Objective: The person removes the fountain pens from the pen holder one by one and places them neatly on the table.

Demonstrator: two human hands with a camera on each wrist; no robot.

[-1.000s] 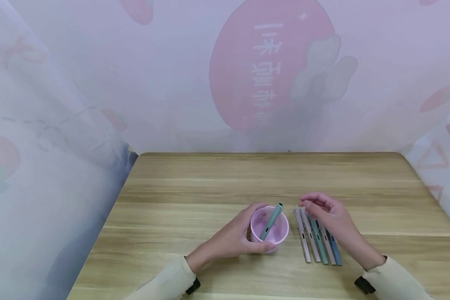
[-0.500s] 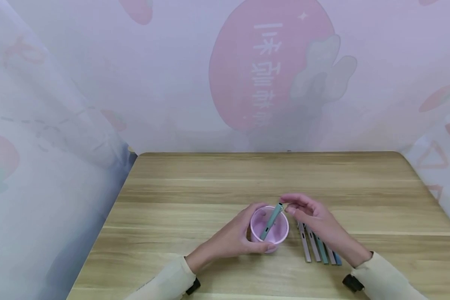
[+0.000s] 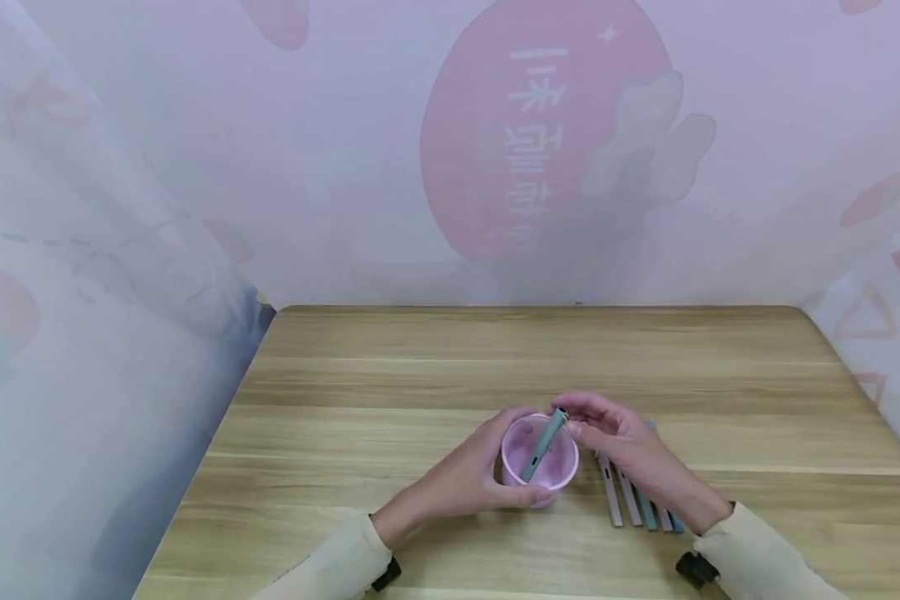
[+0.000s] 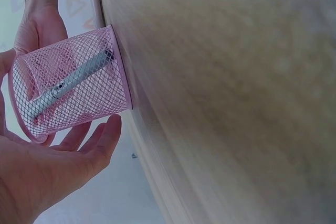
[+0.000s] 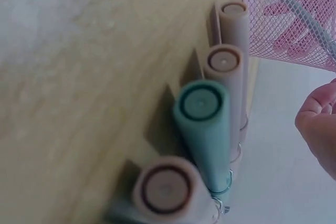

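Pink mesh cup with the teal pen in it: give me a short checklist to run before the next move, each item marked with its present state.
1. Pink mesh cup upright on the table: ok.
2. Left hand grips the cup's side: ok.
3. Teal pen inside the cup, leaning, top end above the rim: ok.
4. Right hand at the pen's top end: ok; whether its fingers pinch the pen: cannot tell.
5. Row of pens lying side by side right of the cup, apart from it: ok.
6. Count of pens in the row, partly hidden under the right hand: cannot tell.
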